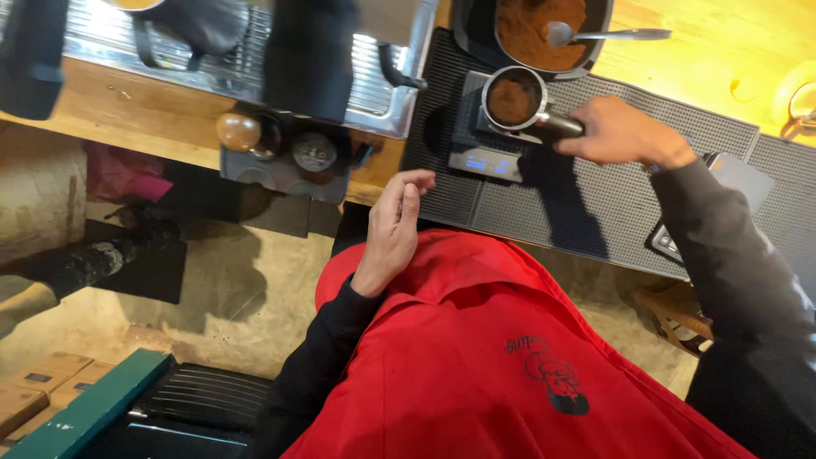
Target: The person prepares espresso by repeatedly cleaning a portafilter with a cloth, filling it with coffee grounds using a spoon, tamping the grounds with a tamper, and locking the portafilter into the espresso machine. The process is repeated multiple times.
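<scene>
The right hand (625, 132) is closed around the black handle of the portafilter (514, 100), gripping it from the 3 o'clock side; the portafilter's round basket is filled with brown ground coffee and rests on a small black scale (486, 136); the scale sits on a black ribbed mat (586, 204), which covers the wooden counter (714, 51) on the right part of the view.

The left hand (395, 225) holds nothing; its fingers are loosely curled and half open, and it hovers at about 8 o'clock from the scale, near the mat's edge but not touching it, just above the red apron (476, 340).

At 12 o'clock from the portafilter stands a black bowl (599, 38) with more ground coffee; a metal spoon (595, 35) lies in it, with the handle pointing to 3 o'clock over the rim; bowl and portafilter are just beside each other.

At 9 o'clock from the scale is the steel drip tray of an espresso machine (382, 93); below it, at 7 o'clock, a tamper (238, 132) with a round wooden knob rests on a dark stand.

At 4 o'clock from the right hand a dark flat device (667, 242) lies on the mat, partly hidden by the dark sleeve; what it is I cannot tell.
</scene>
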